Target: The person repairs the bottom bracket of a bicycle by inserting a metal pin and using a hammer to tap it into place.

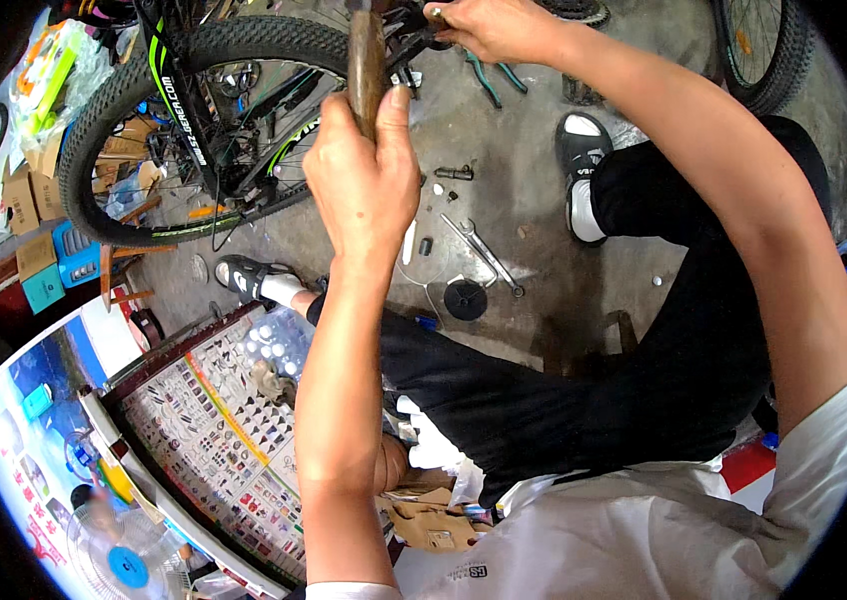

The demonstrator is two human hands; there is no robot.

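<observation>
My left hand (pixel 362 185) is wrapped round the wooden handle of a hammer (pixel 366 75), held upright; its dark head is mostly cut off by the top edge. My right hand (pixel 499 30) reaches to the top middle, beside dark bicycle parts. Its fingers are pinched on a small brass-coloured piece (pixel 439 15), too small to name. To the left of both hands is a bicycle wheel (pixel 94 120) with a knobby black tyre and a black-and-green fork (pixel 176 105). Green-handled pliers (pixel 484 82) lie on the floor just below my right hand.
On the concrete floor lie two wrenches (pixel 492 258), a black disc (pixel 465 299) and several small parts. Another wheel (pixel 779 60) stands at the upper right. A display case (pixel 234 430) stands at the lower left, near a white fan (pixel 124 560). My feet are either side of the tools.
</observation>
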